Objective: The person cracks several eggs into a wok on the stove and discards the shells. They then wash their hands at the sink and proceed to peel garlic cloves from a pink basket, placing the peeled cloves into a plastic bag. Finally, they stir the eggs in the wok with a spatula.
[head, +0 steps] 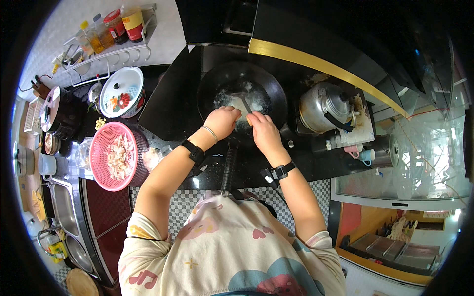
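Note:
A large black wok point(273, 83) sits on the stove, with whitish, bubbling contents point(255, 101) that look like liquid. Its wrapped black handle point(229, 168) points towards me. Over the near side of the wok, my right hand point(262, 127) is closed around the handle end of a metal spatula point(242, 100), whose head rests in the wok. My left hand point(223, 122) is just left of it above the wok's near rim, fingers bent together; whether it holds something small cannot be told. Both wrists carry black straps.
To the left stand a pink plastic basket point(94, 162) of pale chopped food, a lidded enamel pot point(127, 83) and a black rice cooker point(63, 114). A metal kettle point(320, 107) is on the right burner, with cups point(366, 157) beyond. The range hood edge point(318, 61) hangs above.

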A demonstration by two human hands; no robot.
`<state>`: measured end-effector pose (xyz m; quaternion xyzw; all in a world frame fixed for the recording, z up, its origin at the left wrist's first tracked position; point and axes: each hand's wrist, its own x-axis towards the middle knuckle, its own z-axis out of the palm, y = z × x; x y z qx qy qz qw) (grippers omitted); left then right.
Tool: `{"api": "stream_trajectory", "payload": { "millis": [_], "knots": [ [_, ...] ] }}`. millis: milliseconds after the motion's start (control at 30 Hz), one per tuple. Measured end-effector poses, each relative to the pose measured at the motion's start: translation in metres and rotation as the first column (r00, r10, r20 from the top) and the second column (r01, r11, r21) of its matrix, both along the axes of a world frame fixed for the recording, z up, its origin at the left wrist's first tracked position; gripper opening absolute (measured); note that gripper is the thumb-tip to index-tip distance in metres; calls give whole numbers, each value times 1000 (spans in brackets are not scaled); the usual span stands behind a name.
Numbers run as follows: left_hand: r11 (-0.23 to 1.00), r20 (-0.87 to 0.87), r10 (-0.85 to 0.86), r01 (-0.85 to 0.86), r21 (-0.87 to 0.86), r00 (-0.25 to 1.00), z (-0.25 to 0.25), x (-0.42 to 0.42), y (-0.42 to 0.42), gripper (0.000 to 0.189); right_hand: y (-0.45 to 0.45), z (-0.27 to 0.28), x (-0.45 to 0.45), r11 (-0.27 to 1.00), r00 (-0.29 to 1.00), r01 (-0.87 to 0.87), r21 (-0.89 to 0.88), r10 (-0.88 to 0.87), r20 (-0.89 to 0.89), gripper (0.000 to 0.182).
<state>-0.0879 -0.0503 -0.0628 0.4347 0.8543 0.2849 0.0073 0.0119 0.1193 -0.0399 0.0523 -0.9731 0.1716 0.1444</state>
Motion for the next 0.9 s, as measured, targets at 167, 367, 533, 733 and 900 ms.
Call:
{"api": "stream_trajectory", "payload": {
  "millis": [167, 367, 533, 733, 900],
  "knots": [
    [997, -58, -11, 7, -79, 998, -14, 4, 5, 17, 8, -11, 8, 999, 996, -13, 29, 11, 87, 32],
    [986, -37, -23, 16, -164, 999, -19, 6, 7, 19, 11, -14, 10, 1000, 987, 6, 26, -10, 159, 34],
    [993, -73, -39, 30, -113, 997, -22, 5, 5, 15, 12, -19, 12, 1000, 986, 4, 4, -4, 167, 35],
    [996, -71, -37, 31, -85, 997, -12, 7, 1, 16, 7, -23, 12, 1000, 992, 6, 11, -8, 126, 32],
    [998, -28, -19, 17, -63, 999, -18, 6, -1, 17, 5, -22, 11, 998, 998, 54, -28, -54, 19, 32]
  ]
}}
